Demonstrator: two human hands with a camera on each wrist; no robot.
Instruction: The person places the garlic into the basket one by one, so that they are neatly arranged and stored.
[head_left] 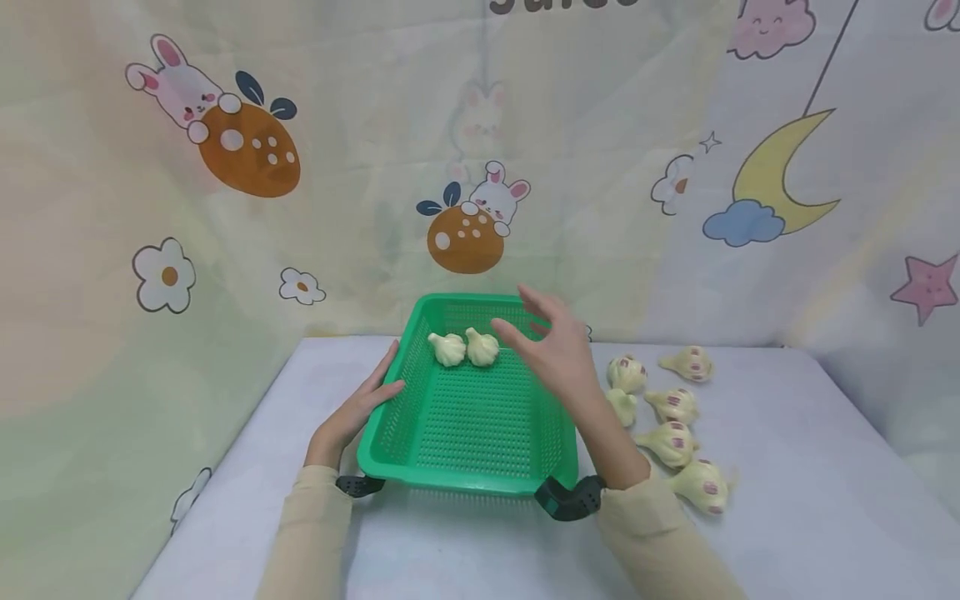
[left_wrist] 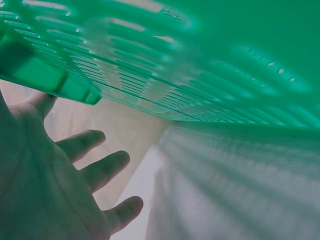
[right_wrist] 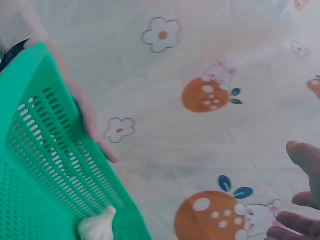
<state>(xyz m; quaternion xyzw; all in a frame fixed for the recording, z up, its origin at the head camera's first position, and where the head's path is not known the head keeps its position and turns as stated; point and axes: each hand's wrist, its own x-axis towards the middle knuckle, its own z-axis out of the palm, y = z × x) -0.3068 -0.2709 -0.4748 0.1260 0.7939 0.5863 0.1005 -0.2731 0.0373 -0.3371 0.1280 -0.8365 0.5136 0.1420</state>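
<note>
A green plastic basket [head_left: 480,417] stands on the table, with two garlic bulbs, one [head_left: 448,350] beside the other [head_left: 482,347], at its far left inside. My left hand [head_left: 362,408] rests against the basket's left rim, thumb at the edge. In the left wrist view the left hand's fingers [left_wrist: 107,170] are spread and straight beneath the rim. My right hand [head_left: 558,346] hovers over the basket's right side, fingers parted and holding nothing. In the right wrist view, the right hand's fingers [right_wrist: 302,157] show only at the right edge, apart from the basket.
Several more garlic bulbs [head_left: 671,443] lie on the white table [head_left: 795,467] to the right of the basket, some with purplish marks. A printed cloth [head_left: 360,183] with rabbits and flowers hangs behind the table. Dark straps [head_left: 570,500] circle both wrists.
</note>
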